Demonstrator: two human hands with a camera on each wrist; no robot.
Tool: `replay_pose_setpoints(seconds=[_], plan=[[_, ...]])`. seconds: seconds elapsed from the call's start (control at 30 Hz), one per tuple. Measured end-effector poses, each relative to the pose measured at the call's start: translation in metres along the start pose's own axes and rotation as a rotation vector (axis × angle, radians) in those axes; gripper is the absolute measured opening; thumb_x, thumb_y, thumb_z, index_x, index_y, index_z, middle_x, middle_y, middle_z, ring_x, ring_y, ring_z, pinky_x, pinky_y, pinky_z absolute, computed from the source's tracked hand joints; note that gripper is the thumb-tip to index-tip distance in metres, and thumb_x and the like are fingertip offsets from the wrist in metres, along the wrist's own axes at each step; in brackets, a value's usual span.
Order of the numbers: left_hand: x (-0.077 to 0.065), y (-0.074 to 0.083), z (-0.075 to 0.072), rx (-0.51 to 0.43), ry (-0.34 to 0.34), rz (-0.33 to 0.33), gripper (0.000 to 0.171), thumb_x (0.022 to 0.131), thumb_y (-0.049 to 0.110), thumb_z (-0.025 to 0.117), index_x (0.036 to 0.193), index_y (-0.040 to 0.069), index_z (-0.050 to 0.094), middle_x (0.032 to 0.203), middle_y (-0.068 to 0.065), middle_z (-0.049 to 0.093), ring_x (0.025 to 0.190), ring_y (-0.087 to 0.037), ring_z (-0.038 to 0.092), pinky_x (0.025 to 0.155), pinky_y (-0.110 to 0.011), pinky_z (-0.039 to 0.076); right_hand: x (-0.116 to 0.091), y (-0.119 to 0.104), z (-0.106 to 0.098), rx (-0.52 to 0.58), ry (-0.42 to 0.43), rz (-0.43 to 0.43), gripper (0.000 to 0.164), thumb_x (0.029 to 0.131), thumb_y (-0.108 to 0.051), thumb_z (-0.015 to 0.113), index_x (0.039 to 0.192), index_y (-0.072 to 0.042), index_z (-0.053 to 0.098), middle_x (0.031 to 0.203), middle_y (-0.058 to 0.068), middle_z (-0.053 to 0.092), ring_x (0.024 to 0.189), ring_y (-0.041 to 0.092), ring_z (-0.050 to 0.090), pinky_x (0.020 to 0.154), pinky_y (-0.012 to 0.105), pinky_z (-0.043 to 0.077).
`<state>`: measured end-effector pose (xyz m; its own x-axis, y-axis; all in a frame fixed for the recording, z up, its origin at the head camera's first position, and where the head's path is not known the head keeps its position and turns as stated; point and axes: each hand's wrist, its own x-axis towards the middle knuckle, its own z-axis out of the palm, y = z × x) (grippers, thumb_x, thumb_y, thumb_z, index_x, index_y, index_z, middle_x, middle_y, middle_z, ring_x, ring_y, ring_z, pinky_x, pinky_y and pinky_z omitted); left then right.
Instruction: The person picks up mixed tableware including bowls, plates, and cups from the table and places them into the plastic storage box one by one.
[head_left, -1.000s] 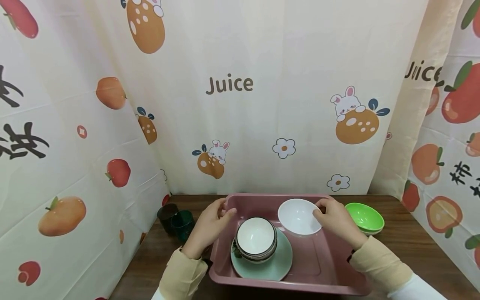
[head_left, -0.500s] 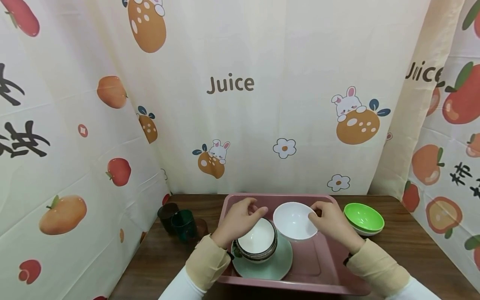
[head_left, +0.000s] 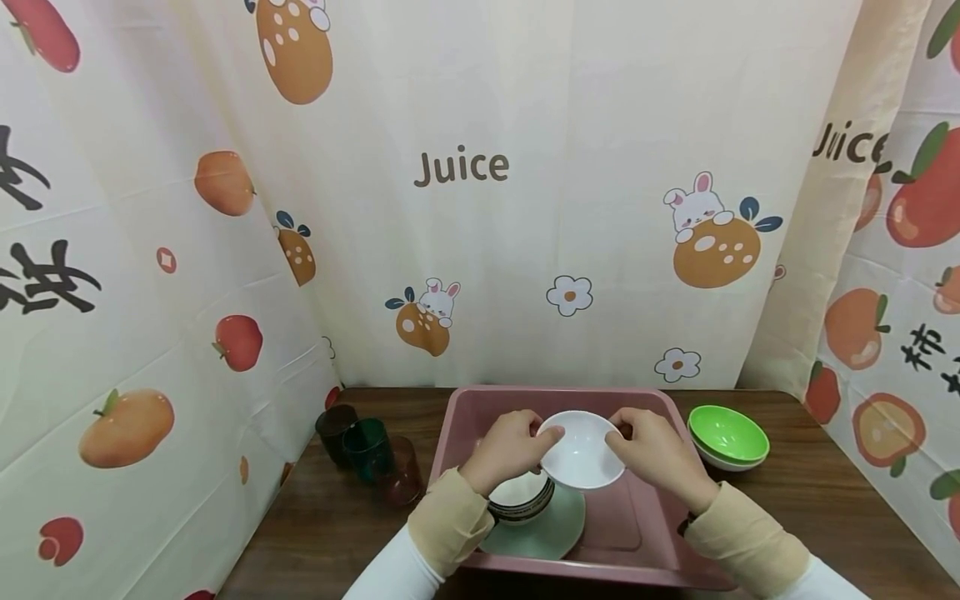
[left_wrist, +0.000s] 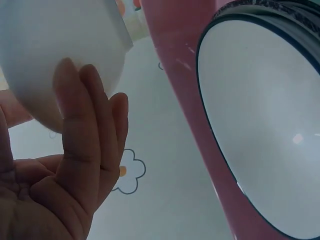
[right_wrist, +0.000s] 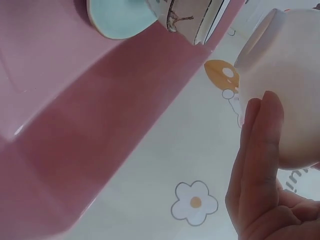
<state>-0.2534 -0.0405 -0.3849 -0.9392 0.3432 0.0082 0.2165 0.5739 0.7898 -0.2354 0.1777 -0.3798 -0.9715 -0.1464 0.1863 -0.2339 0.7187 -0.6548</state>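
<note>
Fingers of the left hand (head_left: 508,450) and right hand (head_left: 656,457) pinch opposite sides of one white bowl (head_left: 582,452) above a pink tray (head_left: 613,521). Under the left fingers, a bowl stack (head_left: 522,506), partly covered and hard to count, sits on one plate (head_left: 564,527). Farther left stand three cups (head_left: 367,450); beyond the right fingers, one green bowl (head_left: 726,432) mostly hides a pale bowl (head_left: 729,464).

A cream curtain (head_left: 495,242) faces me along the far edge of my dark wood-grain desk (head_left: 832,492), printed with flowers (head_left: 569,296), rabbits (head_left: 693,207) and "Juice" (head_left: 461,167) (creased in its right-hand repeat). A fruit-patterned sheet (head_left: 150,333) flanks the desk's left edge; a matching drape (head_left: 900,350) hangs past its rounded far-right corner.
</note>
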Motion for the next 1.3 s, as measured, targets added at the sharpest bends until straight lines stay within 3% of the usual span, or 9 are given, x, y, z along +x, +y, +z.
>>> replay_pose_setpoints(seconds=[0.2,0.33,0.57,0.87,0.97,1.1,1.3], plan=[[0.0,-0.001,0.004,-0.015,0.02,0.013,0.019,0.095,0.018,0.057,0.093,0.0,0.064,0.069,-0.003,0.06,0.045,-0.01,0.057,0.045,-0.024,0.049,0.001,-0.002,0.004,0.025,-0.009,0.018,0.012,0.085,-0.007,0.057,0.087,-0.003,0.068,0.071,0.001,0.061,0.063,0.011,0.053,0.054,0.022,0.044],[0.0,-0.002,0.003,-0.006,0.032,0.04,0.017,0.096,0.01,0.053,0.087,0.0,0.064,0.067,-0.006,0.06,0.043,-0.01,0.056,0.043,-0.023,0.048,0.001,-0.004,0.004,0.034,-0.017,0.021,0.013,0.086,-0.006,0.057,0.089,-0.003,0.069,0.071,0.001,0.061,0.063,0.012,0.053,0.054,0.022,0.044],[0.001,-0.003,-0.001,0.066,0.044,0.051,0.021,0.097,0.01,0.049,0.087,0.001,0.066,0.062,-0.003,0.061,0.04,-0.007,0.055,0.042,-0.021,0.043,0.0,-0.005,0.004,0.105,-0.06,0.041,0.016,0.09,-0.009,0.057,0.096,-0.001,0.069,0.074,0.003,0.065,0.062,0.011,0.058,0.054,0.024,0.05],[0.002,-0.002,-0.012,0.077,0.074,0.039,0.021,0.098,0.011,0.049,0.089,0.001,0.066,0.064,-0.002,0.061,0.044,-0.009,0.055,0.042,-0.02,0.042,0.0,-0.001,-0.007,0.202,-0.071,0.087,0.035,0.1,-0.033,0.055,0.106,0.0,0.067,0.08,0.009,0.067,0.064,0.013,0.064,0.06,0.026,0.055],[0.001,-0.004,-0.019,0.085,0.087,0.035,0.021,0.098,0.011,0.049,0.088,0.002,0.065,0.065,-0.002,0.06,0.046,-0.01,0.055,0.043,-0.022,0.044,-0.002,0.005,-0.013,0.149,-0.052,0.089,0.032,0.1,-0.03,0.055,0.106,-0.001,0.067,0.081,0.009,0.067,0.065,0.012,0.065,0.061,0.026,0.054],[0.001,-0.008,-0.031,0.105,0.104,0.027,0.021,0.098,0.011,0.049,0.086,0.003,0.065,0.066,-0.002,0.058,0.05,-0.012,0.054,0.046,-0.025,0.046,-0.007,0.017,-0.022,-0.021,0.004,0.048,0.027,0.098,-0.025,0.057,0.109,-0.005,0.069,0.087,0.004,0.07,0.069,0.011,0.064,0.066,0.029,0.05],[0.002,-0.02,-0.046,0.179,0.142,0.005,0.02,0.098,0.012,0.052,0.095,0.0,0.068,0.071,-0.002,0.059,0.06,-0.013,0.052,0.053,-0.024,0.043,-0.016,0.045,-0.034,-0.185,0.026,0.026,0.029,0.096,-0.027,0.059,0.108,-0.004,0.071,0.093,0.004,0.071,0.08,0.015,0.062,0.07,0.036,0.048]])
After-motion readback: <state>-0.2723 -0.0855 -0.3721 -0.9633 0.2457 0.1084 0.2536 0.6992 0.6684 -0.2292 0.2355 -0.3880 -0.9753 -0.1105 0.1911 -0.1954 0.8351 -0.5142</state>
